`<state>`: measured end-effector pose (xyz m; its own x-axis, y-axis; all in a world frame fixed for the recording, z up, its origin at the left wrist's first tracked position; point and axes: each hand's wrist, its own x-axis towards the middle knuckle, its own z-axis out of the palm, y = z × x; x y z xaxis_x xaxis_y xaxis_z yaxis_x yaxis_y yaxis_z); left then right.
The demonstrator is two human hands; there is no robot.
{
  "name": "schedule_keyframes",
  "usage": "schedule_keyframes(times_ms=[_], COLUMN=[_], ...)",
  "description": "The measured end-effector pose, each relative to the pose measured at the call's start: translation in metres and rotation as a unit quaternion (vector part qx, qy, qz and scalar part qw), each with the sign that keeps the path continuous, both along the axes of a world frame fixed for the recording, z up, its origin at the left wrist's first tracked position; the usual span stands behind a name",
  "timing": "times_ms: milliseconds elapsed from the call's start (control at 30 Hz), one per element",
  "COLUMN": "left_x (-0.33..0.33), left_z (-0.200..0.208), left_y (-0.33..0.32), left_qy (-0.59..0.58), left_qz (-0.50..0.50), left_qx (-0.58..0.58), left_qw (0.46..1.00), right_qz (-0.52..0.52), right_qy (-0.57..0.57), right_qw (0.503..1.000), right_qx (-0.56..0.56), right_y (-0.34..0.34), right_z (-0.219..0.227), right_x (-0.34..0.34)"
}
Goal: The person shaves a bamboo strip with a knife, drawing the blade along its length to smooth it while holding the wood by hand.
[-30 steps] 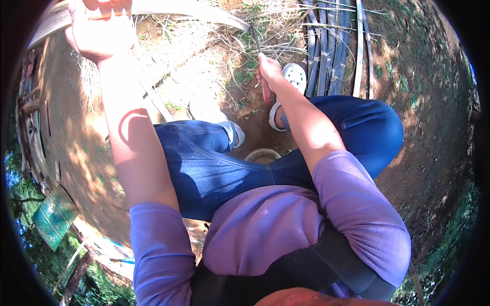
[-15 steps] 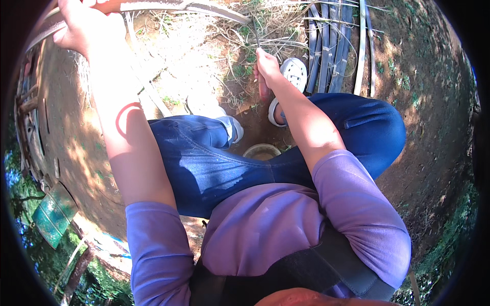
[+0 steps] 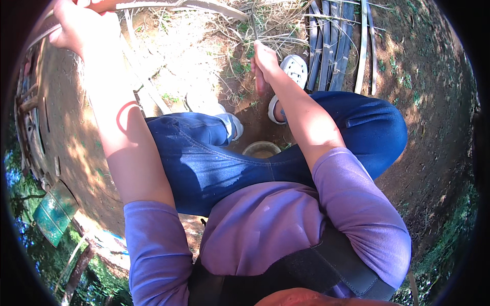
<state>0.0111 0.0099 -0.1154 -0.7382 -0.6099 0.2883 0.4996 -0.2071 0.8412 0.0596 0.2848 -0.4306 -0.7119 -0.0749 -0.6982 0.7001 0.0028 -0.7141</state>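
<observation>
At the upper left my left hand point(image 3: 84, 28) is closed around a long, curved split strip point(image 3: 209, 7), which looks like bamboo. The strip runs right along the top edge, and its pale edge faces me. My right hand point(image 3: 266, 60) grips a knife by its reddish handle point(image 3: 260, 84), whose end shows below the fist. Its thin dark blade point(image 3: 254, 25) points away from me, with the strip's right end against or close beside it. Whether the edge is in the strip, I cannot tell.
Thin shavings point(image 3: 278, 38) litter the ground beyond my feet. A bundle of dark strips point(image 3: 332, 48) lies at the upper right, with pale strips point(image 3: 363, 51) beside it. Between my legs is a round bowl point(image 3: 248, 148). A green panel point(image 3: 53, 214) stands at the left.
Both hands have shifted slightly farther away from me, toward the top of the view. The strip and the knife stay in their grips.
</observation>
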Motion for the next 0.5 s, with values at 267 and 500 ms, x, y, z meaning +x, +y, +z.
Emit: schedule_keyframes(times_ms=[267, 500], left_x=[-0.006, -0.006], left_z=[0.001, -0.003], left_y=[0.002, 0.004], left_qy=[-0.012, -0.011], left_qz=[0.039, 0.055], left_qx=[-0.016, -0.017], left_qw=[0.999, 0.998], right_qz=[0.107, 0.021], right_qy=[0.273, 0.048], right_qw=[0.953, 0.998], right_qx=[-0.07, -0.045], right_y=[-0.051, -0.016], right_z=[0.083, 0.031], right_x=[-0.005, -0.011])
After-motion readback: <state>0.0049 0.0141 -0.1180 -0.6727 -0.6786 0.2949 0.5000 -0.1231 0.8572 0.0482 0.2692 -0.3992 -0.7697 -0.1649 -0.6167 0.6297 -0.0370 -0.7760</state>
